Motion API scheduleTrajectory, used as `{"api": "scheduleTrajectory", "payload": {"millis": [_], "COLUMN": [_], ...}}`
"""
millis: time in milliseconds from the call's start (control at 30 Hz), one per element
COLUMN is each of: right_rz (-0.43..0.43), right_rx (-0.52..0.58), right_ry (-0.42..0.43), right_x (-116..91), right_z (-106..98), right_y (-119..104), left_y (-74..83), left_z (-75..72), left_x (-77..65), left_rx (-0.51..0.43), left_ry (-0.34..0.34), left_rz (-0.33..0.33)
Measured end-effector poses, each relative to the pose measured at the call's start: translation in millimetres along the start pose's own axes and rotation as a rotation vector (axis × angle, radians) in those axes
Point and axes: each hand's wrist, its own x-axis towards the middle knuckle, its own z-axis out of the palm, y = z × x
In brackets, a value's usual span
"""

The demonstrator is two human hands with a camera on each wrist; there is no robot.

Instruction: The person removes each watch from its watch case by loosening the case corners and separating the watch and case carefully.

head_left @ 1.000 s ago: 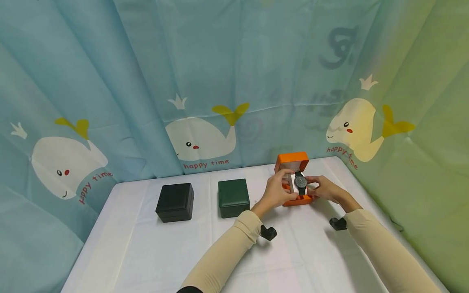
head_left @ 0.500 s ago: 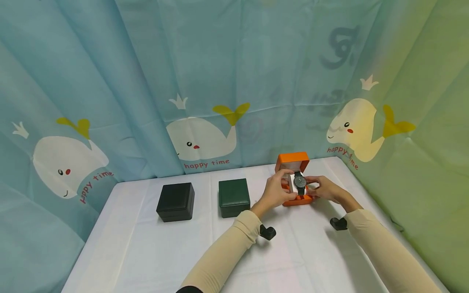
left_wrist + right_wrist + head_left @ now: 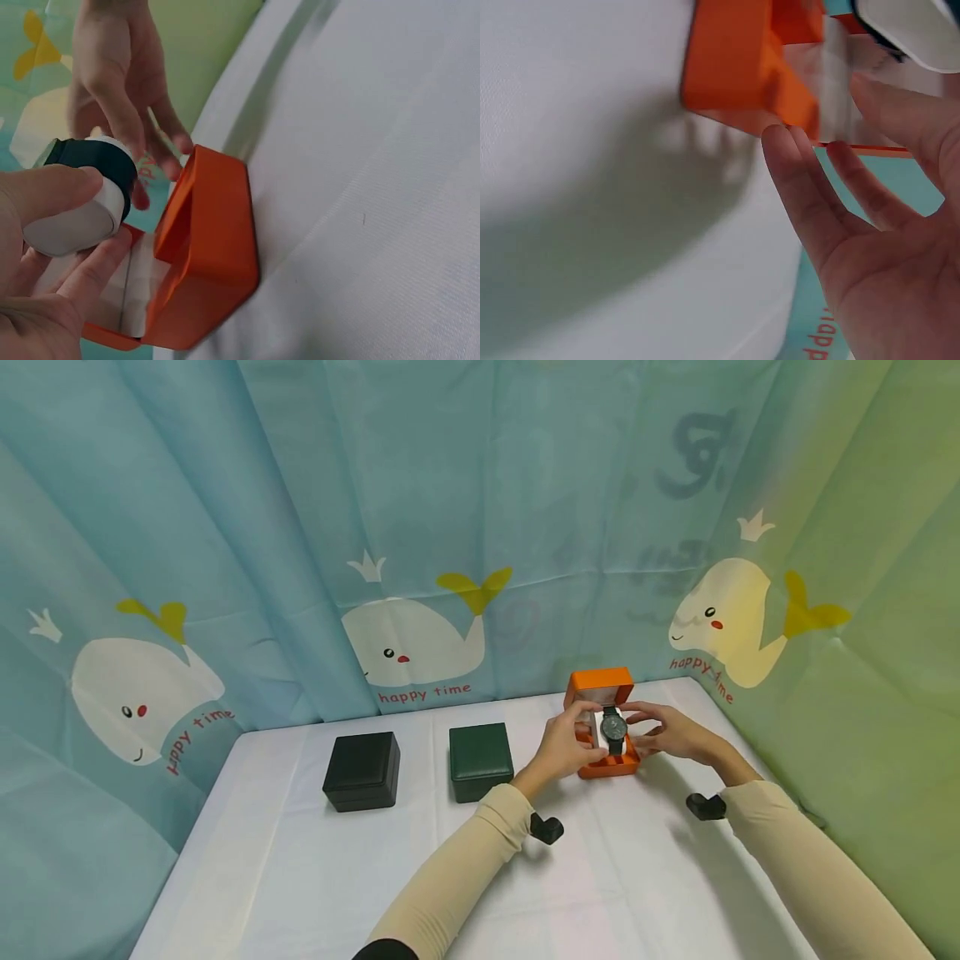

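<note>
A black wristwatch (image 3: 613, 727) is wrapped round a white cushion (image 3: 71, 229), its dial facing up towards the head view. My left hand (image 3: 562, 745) grips the cushion, thumb on one side and fingers on the other. Under and behind it stands an orange watch box (image 3: 609, 769) with its lid (image 3: 602, 682) raised; the inside of the box shows white lining in the left wrist view. To the right of the watch is my right hand (image 3: 678, 732), its fingers loosely spread and apart from the cushion. In the right wrist view its fingertips (image 3: 778, 142) are right at the box's edge.
A dark green box (image 3: 480, 756) with its lid down stands left of the orange one. Farther left is a black box (image 3: 363, 768), also closed. All stand on a white-covered table (image 3: 300, 893), with a blue whale-print curtain (image 3: 555, 527) behind and a green side at right.
My right hand has let go of the cushion and moved slightly to the right, its fingers spreading. The left hand keeps its grip in nearly the same place.
</note>
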Motion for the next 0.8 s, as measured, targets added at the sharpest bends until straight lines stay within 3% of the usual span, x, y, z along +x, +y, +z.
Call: {"api": "scheduleTrajectory", "payload": {"millis": [400, 600, 800], "right_rz": [-0.122, -0.135, -0.148], "right_rx": [0.095, 0.173, 0.209], "right_ry": [0.007, 0.005, 0.065], "right_x": [-17, -19, -17], "right_z": [-3, 8, 22], "right_y": [-18, -21, -18], "left_y": [3.1, 3.5, 3.1], "left_z": [-3.0, -2.9, -2.2], "left_x": [-1.2, -1.8, -2.8], "left_rx": [-0.012, -0.012, -0.032], "left_ry": [-0.014, -0.011, -0.002], "left_rz": [-0.015, 0.0, 0.002]}}
